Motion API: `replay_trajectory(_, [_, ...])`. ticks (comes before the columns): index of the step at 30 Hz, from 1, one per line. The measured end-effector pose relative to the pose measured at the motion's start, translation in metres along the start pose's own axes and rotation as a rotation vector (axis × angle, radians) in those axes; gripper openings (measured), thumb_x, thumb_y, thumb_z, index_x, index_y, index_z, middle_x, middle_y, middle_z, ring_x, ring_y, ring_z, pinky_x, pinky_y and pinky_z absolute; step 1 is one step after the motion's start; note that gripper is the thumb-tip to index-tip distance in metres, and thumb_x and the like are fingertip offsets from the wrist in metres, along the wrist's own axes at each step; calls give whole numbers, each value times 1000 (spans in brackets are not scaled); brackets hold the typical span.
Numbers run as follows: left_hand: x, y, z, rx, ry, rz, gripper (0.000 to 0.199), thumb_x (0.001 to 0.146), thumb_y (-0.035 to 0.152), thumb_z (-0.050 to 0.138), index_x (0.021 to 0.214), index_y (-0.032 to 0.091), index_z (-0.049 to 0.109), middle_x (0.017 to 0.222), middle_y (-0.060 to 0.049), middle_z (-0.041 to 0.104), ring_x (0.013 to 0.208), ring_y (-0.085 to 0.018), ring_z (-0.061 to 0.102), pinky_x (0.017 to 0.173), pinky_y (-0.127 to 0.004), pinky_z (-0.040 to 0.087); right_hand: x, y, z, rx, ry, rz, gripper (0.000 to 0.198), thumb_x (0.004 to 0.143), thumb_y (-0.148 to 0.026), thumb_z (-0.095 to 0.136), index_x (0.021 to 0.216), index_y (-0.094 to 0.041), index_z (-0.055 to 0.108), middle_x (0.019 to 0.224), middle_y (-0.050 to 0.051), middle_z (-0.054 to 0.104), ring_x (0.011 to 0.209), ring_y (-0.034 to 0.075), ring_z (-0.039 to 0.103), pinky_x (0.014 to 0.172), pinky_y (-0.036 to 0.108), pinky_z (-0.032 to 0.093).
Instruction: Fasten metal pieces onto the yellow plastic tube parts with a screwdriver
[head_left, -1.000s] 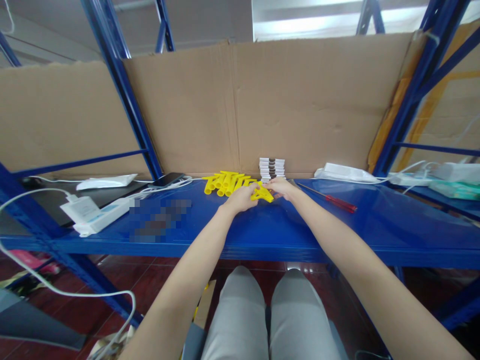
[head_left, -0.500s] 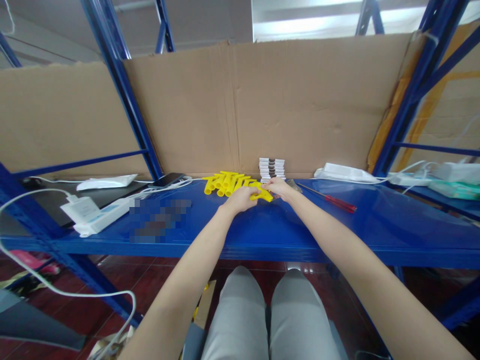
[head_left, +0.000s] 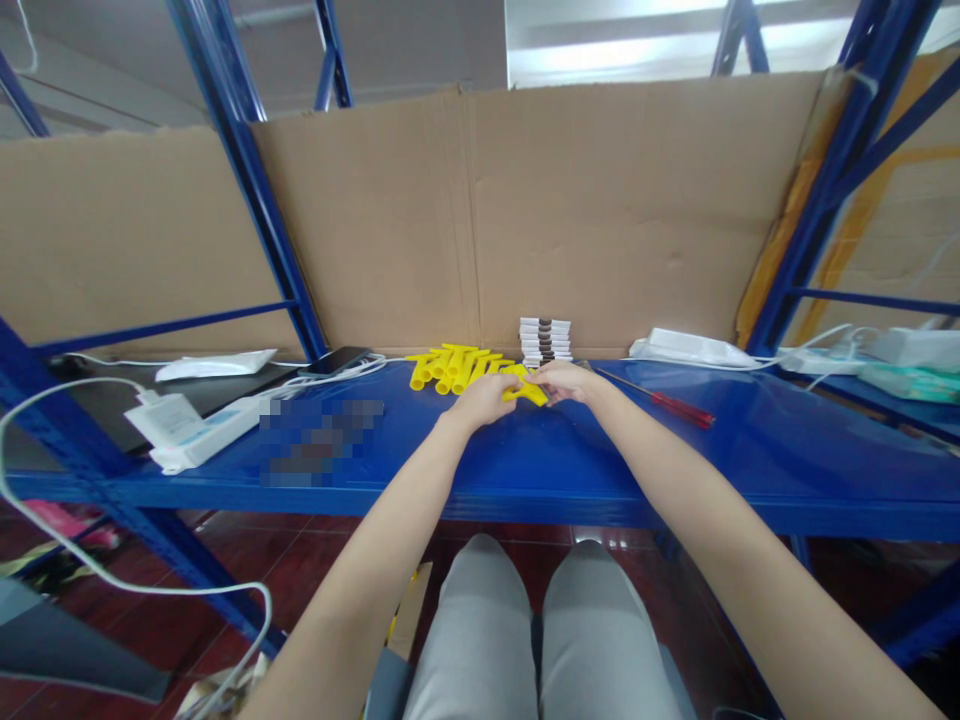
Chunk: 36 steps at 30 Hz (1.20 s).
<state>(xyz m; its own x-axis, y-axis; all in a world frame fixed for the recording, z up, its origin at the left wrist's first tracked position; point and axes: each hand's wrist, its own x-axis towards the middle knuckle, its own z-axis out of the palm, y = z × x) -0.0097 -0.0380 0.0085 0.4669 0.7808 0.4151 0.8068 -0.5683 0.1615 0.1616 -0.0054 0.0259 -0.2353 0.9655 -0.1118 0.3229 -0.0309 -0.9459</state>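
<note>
In the head view, my left hand (head_left: 486, 400) is closed around a yellow plastic piece (head_left: 534, 394), whose forked-looking end points right. My right hand (head_left: 566, 381) is beside that end with fingers pinched together. What the pinch holds is too small and hidden to name. Just left of my hands lies a pile of similar yellow plastic pieces (head_left: 450, 370), several with round hollow ends facing me. Behind my right hand stands a stack of small white packs with dark marks (head_left: 545, 340).
A red-handled screwdriver (head_left: 679, 408) lies to the right on the blue shelf (head_left: 525, 465). White power strips (head_left: 217, 432) and cables sit on the left, with another white block (head_left: 690, 347) at the back right. A cardboard panel (head_left: 600, 200) closes off the back; blue posts (head_left: 259, 200) flank it.
My right hand has turned slightly and its fingers have moved a little down and nearer the end of the yellow piece. My left hand keeps its hold almost unmoved.
</note>
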Motion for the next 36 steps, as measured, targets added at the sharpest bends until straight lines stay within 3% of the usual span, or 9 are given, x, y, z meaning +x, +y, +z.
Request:
replay_trajectory(10, [-3,5,-3,-51,-27,30,49,76,12,56,123,24,63,124,-4,67,112,-22,62,98,-36,48,-3,2,-3,6,-50,-14,16,81,-12,70,70,-14,59,50,-4,57,44,6,50,47,17,44])
replay_trajectory(14, [-2,1,0,-45,-29,37,42,76,13,57,116,24,68,122,-4,68,115,-23,61,101,-38,46,-3,4,-5,-22,-48,17,17,83,-13,68,70,-15,57,48,-4,54,45,7,50,48,18,45])
replay_trajectory(17, [0,0,3,-28,-21,59,37,76,15,58,110,21,71,117,-6,70,112,-25,62,100,-40,47,0,6,-6,12,-78,24,10,85,-15,65,77,-15,61,56,-1,61,50,10,55,52,21,48])
replay_trajectory(22, [1,4,7,-14,-20,121,33,76,15,60,106,22,72,114,-5,72,110,-23,64,100,-39,47,9,8,-4,136,54,-31,12,89,-13,57,78,-16,61,63,-1,64,57,11,57,63,24,51])
replay_trajectory(25, [0,7,6,-13,-38,136,33,77,15,60,107,20,72,114,-6,72,108,-23,65,99,-38,48,11,10,-5,149,66,-49,13,86,-9,59,75,-17,61,62,-2,62,55,10,54,62,23,49])
replay_trajectory(36, [0,7,5,-56,-48,165,31,77,13,61,106,19,72,114,-6,72,107,-23,65,97,-38,49,10,12,-8,-34,133,-223,8,80,-14,64,73,-17,66,70,-1,66,60,9,55,54,18,42])
